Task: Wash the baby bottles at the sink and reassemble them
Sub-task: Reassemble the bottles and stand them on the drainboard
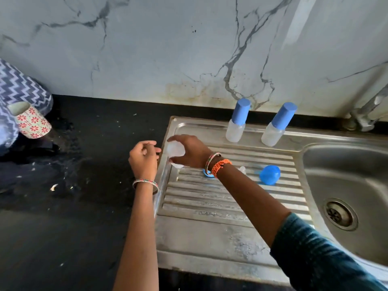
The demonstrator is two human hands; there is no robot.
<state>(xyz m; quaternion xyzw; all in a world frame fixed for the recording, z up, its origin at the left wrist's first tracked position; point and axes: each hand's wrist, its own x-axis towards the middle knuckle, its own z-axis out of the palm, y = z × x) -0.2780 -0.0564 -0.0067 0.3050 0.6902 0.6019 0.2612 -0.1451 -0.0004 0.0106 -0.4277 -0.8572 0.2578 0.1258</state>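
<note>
Two assembled baby bottles, one and the other, stand capped in blue at the back of the steel drainboard. My right hand grips a clear, uncapped bottle body at the drainboard's left edge. My left hand is beside it over the counter, fingers curled, with nothing visible in them. A blue cap lies on the ribs. A blue ring peeks out from under my right wrist. A small clear nipple lies between ring and cap.
The sink basin with its drain lies at the right, and a tap stands behind it. On the black counter at the left stands a floral cup against a zigzag cloth. Behind it all is a marble wall.
</note>
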